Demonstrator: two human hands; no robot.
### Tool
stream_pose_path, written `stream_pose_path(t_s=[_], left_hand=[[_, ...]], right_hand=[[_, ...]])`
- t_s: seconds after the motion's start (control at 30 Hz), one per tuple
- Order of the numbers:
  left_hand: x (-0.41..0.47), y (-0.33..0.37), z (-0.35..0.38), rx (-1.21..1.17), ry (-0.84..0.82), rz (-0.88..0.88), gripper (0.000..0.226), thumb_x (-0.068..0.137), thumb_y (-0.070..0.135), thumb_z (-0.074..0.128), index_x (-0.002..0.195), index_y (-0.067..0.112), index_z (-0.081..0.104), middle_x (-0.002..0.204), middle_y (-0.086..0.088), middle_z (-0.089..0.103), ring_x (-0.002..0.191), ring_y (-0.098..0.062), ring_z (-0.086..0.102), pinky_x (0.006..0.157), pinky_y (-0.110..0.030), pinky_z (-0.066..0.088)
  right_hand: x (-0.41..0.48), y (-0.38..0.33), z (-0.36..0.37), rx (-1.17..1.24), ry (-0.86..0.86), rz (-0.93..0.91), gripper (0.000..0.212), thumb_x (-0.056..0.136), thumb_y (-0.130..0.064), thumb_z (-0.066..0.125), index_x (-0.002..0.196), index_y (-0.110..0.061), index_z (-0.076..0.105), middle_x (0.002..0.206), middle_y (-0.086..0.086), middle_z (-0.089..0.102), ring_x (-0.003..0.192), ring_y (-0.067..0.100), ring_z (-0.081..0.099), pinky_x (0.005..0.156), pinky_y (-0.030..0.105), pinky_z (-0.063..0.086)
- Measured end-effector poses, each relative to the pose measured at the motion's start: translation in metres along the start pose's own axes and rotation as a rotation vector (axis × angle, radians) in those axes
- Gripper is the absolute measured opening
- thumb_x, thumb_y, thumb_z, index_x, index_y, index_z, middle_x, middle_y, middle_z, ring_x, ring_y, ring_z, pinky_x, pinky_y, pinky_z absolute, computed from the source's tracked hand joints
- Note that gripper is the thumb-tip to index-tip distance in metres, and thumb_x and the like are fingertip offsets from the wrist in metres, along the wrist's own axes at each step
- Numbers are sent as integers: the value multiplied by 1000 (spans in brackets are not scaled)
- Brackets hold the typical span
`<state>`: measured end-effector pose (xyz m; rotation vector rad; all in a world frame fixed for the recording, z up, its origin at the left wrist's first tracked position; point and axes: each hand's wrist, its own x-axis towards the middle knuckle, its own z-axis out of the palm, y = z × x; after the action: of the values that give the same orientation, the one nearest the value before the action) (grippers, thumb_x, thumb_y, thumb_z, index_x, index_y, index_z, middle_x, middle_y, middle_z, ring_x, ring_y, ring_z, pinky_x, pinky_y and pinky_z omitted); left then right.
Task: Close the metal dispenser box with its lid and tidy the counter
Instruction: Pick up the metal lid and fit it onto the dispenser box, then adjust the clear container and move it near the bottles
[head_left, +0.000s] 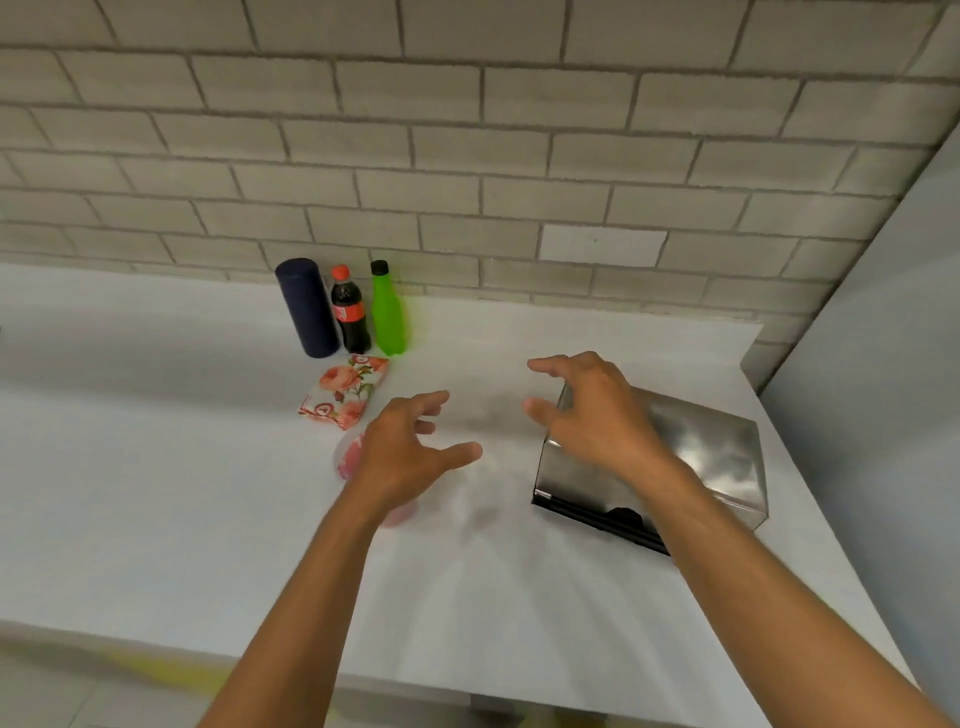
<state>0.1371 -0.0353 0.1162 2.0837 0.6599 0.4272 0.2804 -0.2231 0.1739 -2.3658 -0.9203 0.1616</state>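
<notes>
A shiny metal dispenser box (711, 452) lies on the white counter (156, 467) at the right, its dark slotted face turned toward me. My right hand (587, 410) hovers over the box's left end with fingers spread, holding nothing. My left hand (410, 447) floats open above the counter's middle, fingers apart. Under that hand a pinkish clear packet (347, 457) shows partly, the rest hidden by the wrist. I cannot tell whether the lid is a separate piece.
A floral napkin pack (345, 389) lies behind my left hand. Against the tiled wall stand a dark blue cylinder (306, 306), a cola bottle (349, 309) and a green bottle (387, 309). A grey side wall (883, 389) bounds the counter at the right.
</notes>
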Motion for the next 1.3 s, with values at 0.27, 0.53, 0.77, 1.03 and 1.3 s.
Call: stream_pose_path(t_s=[0.27,0.53,0.77,1.03,1.3], left_hand=[[-32,-53,-49,74,235,-57,94,60,45,99,143,34,58,142,3,55,118,-17,58,92,-35,55],[-46,-111,-42,-95,173,-207,127,51,38,103,158,28,35,157,-5,43,129,-25,56,95,-37,55],[-49,-127,-8,-264,204,-183,104,60,27,102,144,44,44,140,12,60,118,-15,66,86,-21,58],[-32,-120,13,-264,266,-198,94,68,26,98,146,37,47,132,13,65,111,-10,69,85,-20,59],[24,-110,32,-279,201,-160,90,67,25,98,133,55,45,125,20,66,106,0,69,79,-13,56]], right_hand=[[3,-39,70,41,-248,-129,59,92,-44,73,147,-37,53,142,0,52,132,18,49,107,33,42],[11,-47,121,198,-390,-19,81,87,-50,78,156,-32,41,147,1,54,127,18,57,106,38,49],[20,-41,151,468,-466,162,87,84,-49,82,157,-28,40,149,0,56,129,19,58,102,35,52],[44,-28,164,611,-443,188,65,83,-38,85,142,-29,58,128,-7,69,110,7,65,85,21,54],[76,-9,156,688,-280,281,54,87,-24,82,138,-24,64,125,-4,71,111,10,66,97,31,55]])
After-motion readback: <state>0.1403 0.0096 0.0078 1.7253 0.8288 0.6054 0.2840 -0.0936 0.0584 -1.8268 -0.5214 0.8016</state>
